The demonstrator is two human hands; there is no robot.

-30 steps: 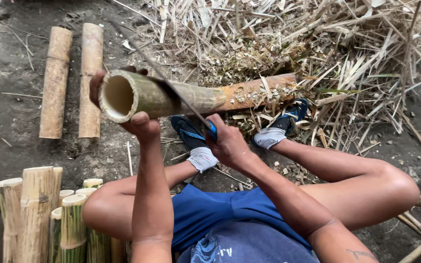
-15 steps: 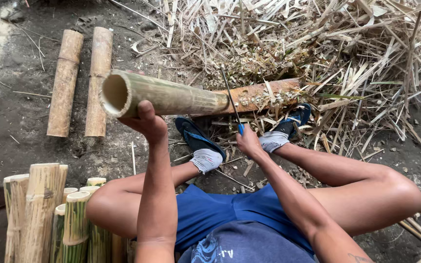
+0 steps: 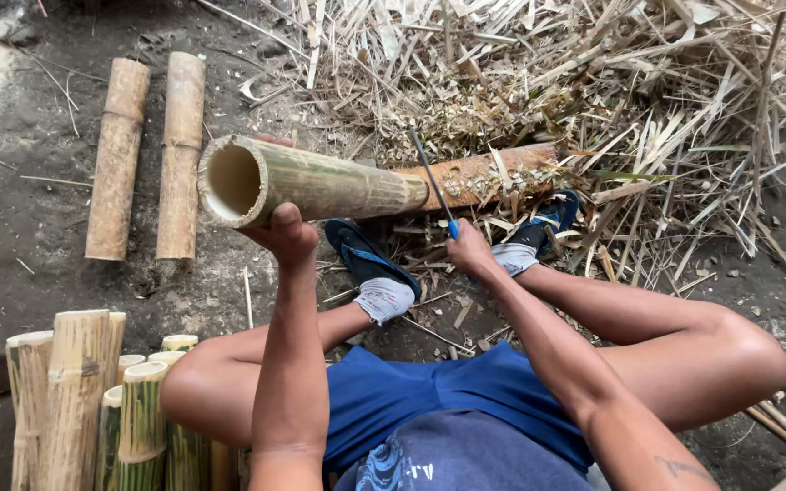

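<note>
My left hand grips the open near end of a thick green bamboo tube, holding it raised and nearly level. The tube's far end rests on a brown log lying by the pile of shavings. My right hand is closed on the blue handle of a thin long blade, whose edge stands against the side of the tube near its far end. I sit on the ground with my legs bent and my socked feet in dark sandals under the tube.
Two cut bamboo lengths lie side by side on the dirt at the left. Several short upright bamboo sections stand at the lower left. A large heap of dry bamboo strips and shavings fills the upper right.
My right hand with the blade has moved right along the tube, away from the open end toward the far end. The left hand keeps its hold on the tube.
</note>
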